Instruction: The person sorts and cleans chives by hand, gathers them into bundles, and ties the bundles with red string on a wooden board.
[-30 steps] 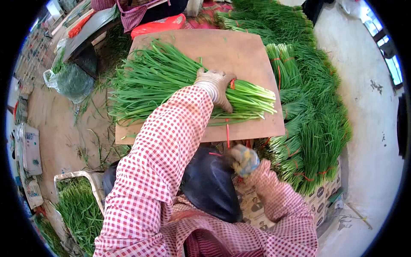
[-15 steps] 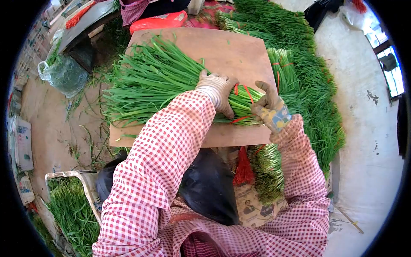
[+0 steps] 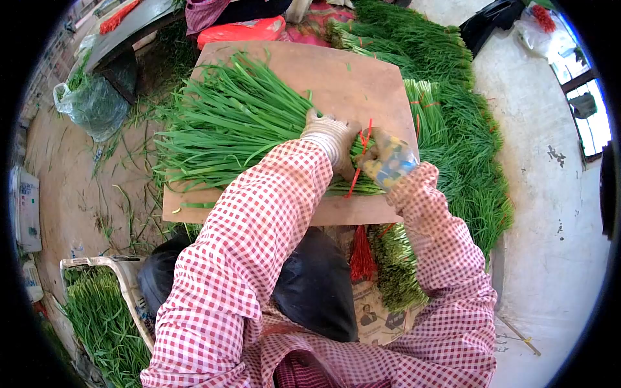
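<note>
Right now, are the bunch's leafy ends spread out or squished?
Spread out: the leafy ends fan wide over the board; the bunch narrows at the left hand.

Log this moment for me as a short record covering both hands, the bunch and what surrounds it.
left hand: gloved, clasped over the green bunch
right hand: gloved, at the red tie; exact grip unclear
tie position: across the bunch, between the hands
work surface: brown board
right of board: heaped greens, some in red-tied bundles
below near edge: red strands
lower left: more greens beside a pale frame
</note>
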A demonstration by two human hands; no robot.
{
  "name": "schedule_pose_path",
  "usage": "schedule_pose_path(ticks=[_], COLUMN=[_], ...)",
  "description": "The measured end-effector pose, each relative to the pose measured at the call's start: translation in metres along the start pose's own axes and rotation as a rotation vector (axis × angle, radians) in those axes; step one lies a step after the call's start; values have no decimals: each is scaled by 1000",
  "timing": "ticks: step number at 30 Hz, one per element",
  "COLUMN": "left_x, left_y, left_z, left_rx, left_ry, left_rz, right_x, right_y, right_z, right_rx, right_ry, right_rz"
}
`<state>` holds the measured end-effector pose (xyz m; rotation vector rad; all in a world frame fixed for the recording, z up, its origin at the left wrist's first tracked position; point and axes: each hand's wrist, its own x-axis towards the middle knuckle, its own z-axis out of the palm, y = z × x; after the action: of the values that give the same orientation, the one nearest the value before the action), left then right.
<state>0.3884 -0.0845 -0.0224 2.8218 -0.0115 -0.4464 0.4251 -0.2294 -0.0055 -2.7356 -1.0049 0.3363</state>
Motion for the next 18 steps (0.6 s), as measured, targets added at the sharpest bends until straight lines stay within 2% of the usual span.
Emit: schedule_pose_path(ticks=[3,5,7,9,11,13,14,16,18], left_x=[1,1,-3,-3,-6,-4,-2,3,12], left_y=[-1,-2,-3,-2,-8,-15,-18,-20,-25], left_z=[0,2,5,3,3,8,8,7,13], left_rx=[26,25,-42,-51,-73,-159,-148,-359,-414], left_ry=[-17,-30,55,43,53,106,113,85,92], left_rz=[-7,-7,34,37,64,80,55,85,58], right_x=[6,12,23,23,32,17,19,26,28], right_y=[-2,4,28,32,55,33,39,52,48], right_z=[-2,-2,2,4,28,13,18,28,24], right_rx=[-30,3,2,-32,242,528,542,632,580], right_ry=[96,109,242,220,314,220,216,212,205], right_rz=[-92,-12,-121,-126,-105,81,57,49,22])
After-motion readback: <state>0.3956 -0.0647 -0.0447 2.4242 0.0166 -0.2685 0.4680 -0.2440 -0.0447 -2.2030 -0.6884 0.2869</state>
